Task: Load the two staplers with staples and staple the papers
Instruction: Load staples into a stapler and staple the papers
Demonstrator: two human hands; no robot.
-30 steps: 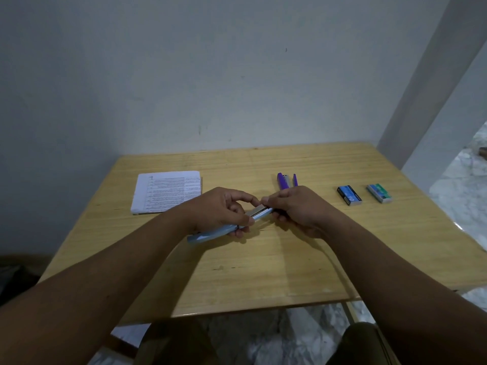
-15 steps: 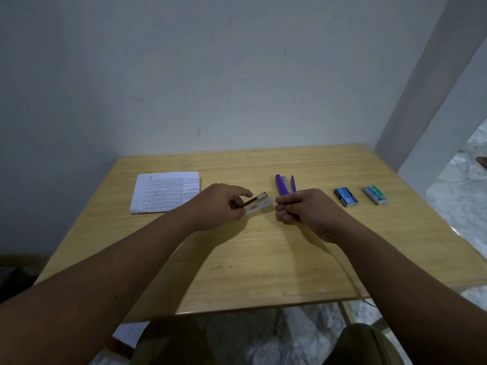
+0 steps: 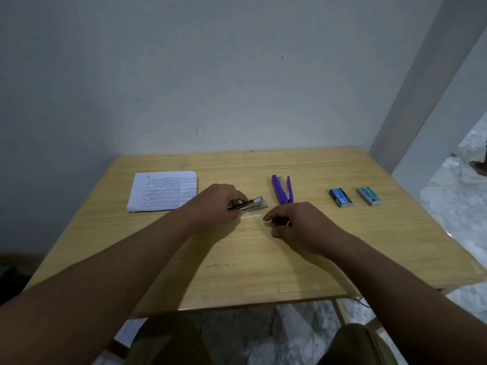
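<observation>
- While the left hand (image 3: 214,206) pinches the small stapler (image 3: 251,204), the printed papers (image 3: 163,190) lie just left of it.
- Right hand (image 3: 297,227): fingers curled; contents indiscernible.
- Purple stapler (image 3: 282,189), blue staple box (image 3: 340,197) and green staple box (image 3: 369,196) lie right of it.

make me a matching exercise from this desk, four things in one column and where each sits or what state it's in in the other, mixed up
Things:
1. papers
2. purple stapler
3. small stapler
4. green staple box

Places or states:
a. lying open, untouched, just beyond the right hand
b. farthest right on the table
c. held in the left hand
d. stacked at the far left

Pairs: 1-d, 2-a, 3-c, 4-b
</observation>
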